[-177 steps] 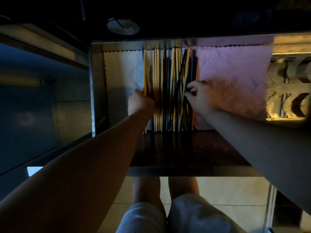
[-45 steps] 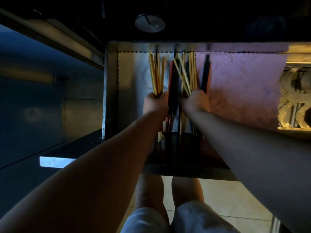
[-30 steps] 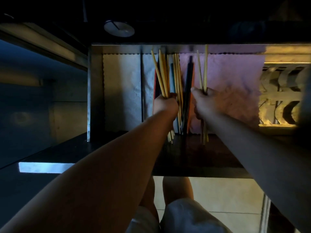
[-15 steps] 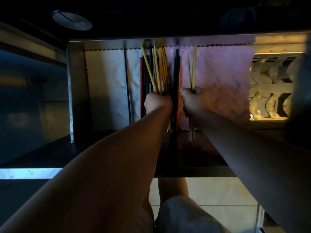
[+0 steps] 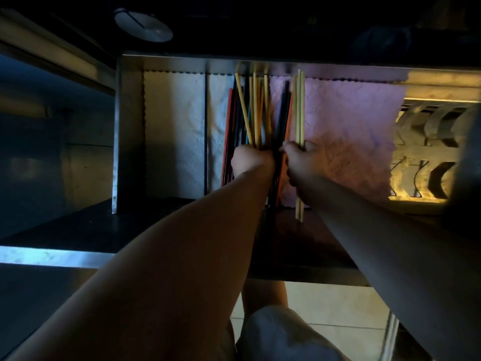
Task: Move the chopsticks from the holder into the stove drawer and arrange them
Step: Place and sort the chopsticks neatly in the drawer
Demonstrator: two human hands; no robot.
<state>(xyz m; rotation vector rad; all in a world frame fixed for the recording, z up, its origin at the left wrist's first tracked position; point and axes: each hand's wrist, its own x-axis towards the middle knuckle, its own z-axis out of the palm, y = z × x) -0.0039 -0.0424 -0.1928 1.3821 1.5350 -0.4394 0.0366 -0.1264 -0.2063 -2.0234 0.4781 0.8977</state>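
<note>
Over the open stove drawer (image 5: 122, 126), the left hand (image 5: 251, 162) grips a fanned bunch of yellow chopsticks (image 5: 256, 110); the right hand (image 5: 303, 160) pinches a straight pale pair (image 5: 299, 100), while dark chopsticks (image 5: 282, 118) apparently lie between them.

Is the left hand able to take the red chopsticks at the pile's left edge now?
Probably not yet: the left hand grips a yellow bunch. The red chopsticks lie uncovered right beside it, so the way is free once it lets go.

The left hand (image 5: 251, 162) hides its own fingers and the middle of the chopsticks (image 5: 256, 110). A dark blur (image 5: 468, 152) at the right edge covers part of the rack (image 5: 429, 157).
</note>
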